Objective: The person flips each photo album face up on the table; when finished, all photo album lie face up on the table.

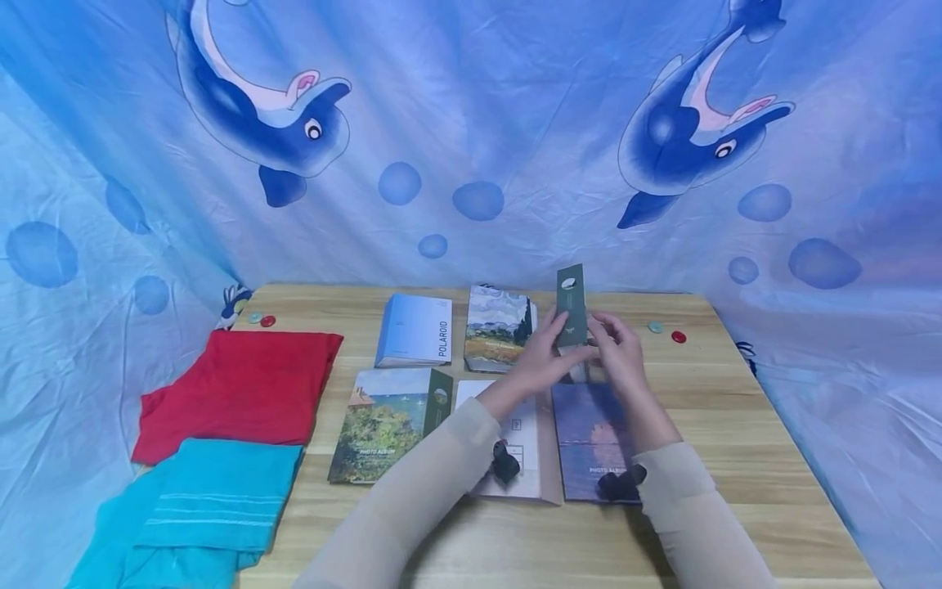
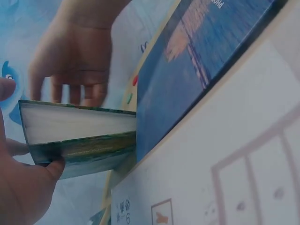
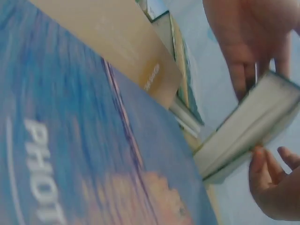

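A thick photo album with a dark green spine point(image 1: 571, 286) stands upright between my hands, behind the front row of albums. My left hand point(image 1: 540, 357) holds its left side, thumb and fingers on opposite faces. At its other side, my right hand point(image 1: 620, 350) touches the cover with mostly straight fingers. White page edges of the green album point(image 2: 77, 123) show in the left wrist view. Nearest to my forearms lie a purple-blue album point(image 1: 589, 417) marked PHOTO ALBUM and a white box-like album point(image 1: 526, 483).
Left of my hands are a landscape-painted album point(image 1: 496, 323), a light blue POLAROID album point(image 1: 418, 323) and a garden-painted album point(image 1: 383, 417). Folded red cloth point(image 1: 239, 384) and turquoise cloth point(image 1: 221, 499) lie at left. Small red and green discs sit at both table sides, including a red disc point(image 1: 679, 336).
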`<state>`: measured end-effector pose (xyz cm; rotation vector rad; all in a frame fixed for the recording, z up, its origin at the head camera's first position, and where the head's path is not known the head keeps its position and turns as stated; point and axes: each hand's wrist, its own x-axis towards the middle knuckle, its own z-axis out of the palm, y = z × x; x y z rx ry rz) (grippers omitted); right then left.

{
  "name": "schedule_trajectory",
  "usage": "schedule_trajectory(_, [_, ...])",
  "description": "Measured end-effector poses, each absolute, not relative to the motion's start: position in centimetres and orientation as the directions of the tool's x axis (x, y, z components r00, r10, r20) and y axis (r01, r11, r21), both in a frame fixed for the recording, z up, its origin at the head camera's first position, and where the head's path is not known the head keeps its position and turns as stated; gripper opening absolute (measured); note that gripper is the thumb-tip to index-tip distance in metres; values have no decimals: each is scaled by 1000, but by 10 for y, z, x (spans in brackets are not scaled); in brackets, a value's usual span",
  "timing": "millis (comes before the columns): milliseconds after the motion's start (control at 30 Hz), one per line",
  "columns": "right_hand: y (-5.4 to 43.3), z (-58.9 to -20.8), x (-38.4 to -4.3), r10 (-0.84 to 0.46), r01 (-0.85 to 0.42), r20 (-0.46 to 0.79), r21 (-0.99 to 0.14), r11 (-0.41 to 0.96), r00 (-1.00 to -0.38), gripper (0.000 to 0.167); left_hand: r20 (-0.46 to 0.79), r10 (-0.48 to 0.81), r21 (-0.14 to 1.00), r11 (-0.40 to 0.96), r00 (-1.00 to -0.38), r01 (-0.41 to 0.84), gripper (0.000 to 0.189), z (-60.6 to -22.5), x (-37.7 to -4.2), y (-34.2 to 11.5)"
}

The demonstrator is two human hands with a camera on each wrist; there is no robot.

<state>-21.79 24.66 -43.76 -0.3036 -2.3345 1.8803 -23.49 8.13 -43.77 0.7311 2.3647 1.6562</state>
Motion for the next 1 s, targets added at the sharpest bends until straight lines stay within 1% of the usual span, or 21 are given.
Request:
schedule_trajectory(100, [254, -442, -222, 187, 132, -92, -968, 213, -978, 60, 122, 472, 914, 290, -873, 284, 81, -437, -237, 78])
schedule_trajectory(267, [268, -454, -231, 95, 251, -234, -924, 288, -968, 67, 88, 487, 911, 314, -869, 268, 79, -435, -237, 76])
schedule_trajectory(367, [271, -460, -235, 38, 277, -277, -923, 269, -960, 68, 85, 476, 905, 330, -876, 268, 80, -438, -239, 75])
schedule_trajectory(467, [273, -464, -238, 12, 284, -290, -925, 251, -957, 70, 52, 431, 905, 360, -901, 225, 81, -444, -242, 73])
schedule_trajectory(600, [276, -465, -239, 16, 290, -296, -920, 265, -955, 73, -23, 398, 931, 343, -917, 126, 79, -452, -246, 71])
schedule_trajectory(667, [280, -464, -239, 33, 292, -295, -914, 282, -955, 73, -55, 413, 943, 321, -909, 88, 77, -454, -248, 73])
schedule_trajectory(800, [289, -462, -238, 67, 295, -290, -902, 316, -955, 75, -108, 453, 944, 326, -885, 51, 81, -454, -250, 80])
schedule_trajectory(933, [298, -460, -236, 69, 308, -302, -900, 309, -951, 74, -193, 458, 936, 352, -868, -23, 89, -454, -250, 84])
schedule_trajectory(1000, [301, -460, -235, 75, 314, -306, -899, 305, -949, 74, -236, 457, 934, 349, -858, -71, 89, -456, -250, 84])
